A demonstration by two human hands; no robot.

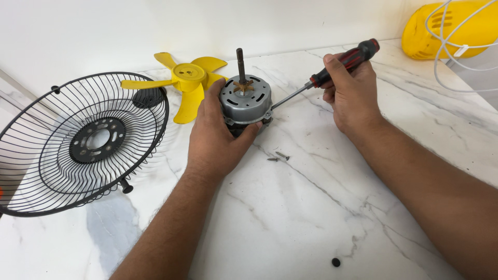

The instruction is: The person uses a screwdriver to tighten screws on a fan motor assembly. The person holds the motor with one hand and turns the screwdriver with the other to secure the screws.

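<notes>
My left hand (213, 136) grips a grey metal fan motor (245, 101) that stands on the white marble counter (311, 207), its shaft pointing up. In my right hand (350, 92) is a red and black screwdriver (340, 64). Its thin blade slants down to the left and its tip meets the motor's right edge. Two loose screws (278, 156) lie on the counter just in front of the motor.
A yellow fan blade (188, 83) lies behind the motor. A black wire fan guard (78, 142) rests at the left. A yellow fan housing (451, 28) with white wire stands at the back right. A small black cap (336, 262) lies near the front edge.
</notes>
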